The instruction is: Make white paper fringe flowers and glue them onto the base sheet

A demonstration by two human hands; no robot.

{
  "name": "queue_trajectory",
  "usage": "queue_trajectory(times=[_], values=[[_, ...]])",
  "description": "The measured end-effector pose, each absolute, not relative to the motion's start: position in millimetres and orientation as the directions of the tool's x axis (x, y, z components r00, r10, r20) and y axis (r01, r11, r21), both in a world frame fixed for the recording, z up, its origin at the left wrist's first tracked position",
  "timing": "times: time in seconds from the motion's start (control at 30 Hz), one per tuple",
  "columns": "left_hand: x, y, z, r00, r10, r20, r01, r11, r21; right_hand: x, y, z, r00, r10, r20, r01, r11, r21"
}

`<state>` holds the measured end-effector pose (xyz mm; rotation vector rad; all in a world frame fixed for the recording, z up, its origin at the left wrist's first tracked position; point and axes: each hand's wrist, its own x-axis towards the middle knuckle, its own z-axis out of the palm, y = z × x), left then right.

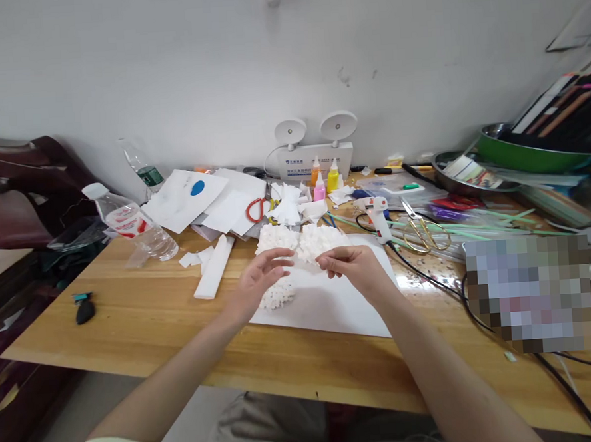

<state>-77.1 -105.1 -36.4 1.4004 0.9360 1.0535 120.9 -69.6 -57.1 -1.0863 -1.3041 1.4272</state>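
White ruffled clusters [319,237] stood already formed on white sheet [341,306], close about both hands; left hand [263,274] loose, fingers apart, nothing visible in grasp; right hand [352,263] pinched thumb to finger, could not tell whether on anything; glue gun [379,217] rested near sheet; amount left to do unclear
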Motion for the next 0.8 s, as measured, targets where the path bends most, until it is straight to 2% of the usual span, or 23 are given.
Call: queue_trajectory(times=[0.07, 0.13, 0.2, 0.27, 0.4, 0.5, 0.6, 0.7, 0.8], values=[[-73, -104, -36, 0.318, 0.920, 0.228, 0.215, -0.304, 0.928, 120, -70, -59, -0.244, 0.968, -0.065, -0.110, -0.094, -0.989], [-64, -102, -36, 0.400, 0.852, 0.338, 0.398, -0.493, 0.773, 118, -70, -61, -0.285, 0.953, -0.102, -0.194, -0.161, -0.968], [-54, -99, -38, 0.471, 0.790, 0.393, 0.489, -0.605, 0.629, 117, -69, -63, -0.336, 0.932, -0.136, -0.290, -0.240, -0.926], [-44, -95, -43, 0.489, 0.755, 0.436, 0.520, -0.654, 0.550, 116, -69, -66, -0.376, 0.914, -0.154, -0.369, -0.300, -0.880], [-37, -90, -51, 0.435, 0.733, 0.522, 0.505, -0.679, 0.533, 115, -69, -67, -0.390, 0.911, -0.134, -0.398, -0.298, -0.868], [-39, -90, -51, 0.419, 0.744, 0.520, 0.478, -0.668, 0.570, 115, -72, -65, -0.400, 0.909, -0.122, -0.284, -0.249, -0.926], [-43, -91, -51, 0.431, 0.740, 0.517, 0.490, -0.673, 0.555, 116, -74, -63, -0.445, 0.886, -0.132, -0.163, -0.225, -0.961], [-46, -91, -54, 0.422, 0.687, 0.591, 0.470, -0.723, 0.506, 118, -74, -60, -0.494, 0.860, -0.129, -0.059, -0.181, -0.982], [-49, -90, -54, 0.369, 0.633, 0.680, 0.417, -0.767, 0.488, 121, -75, -58, -0.568, 0.818, -0.095, -0.049, -0.149, -0.988]])
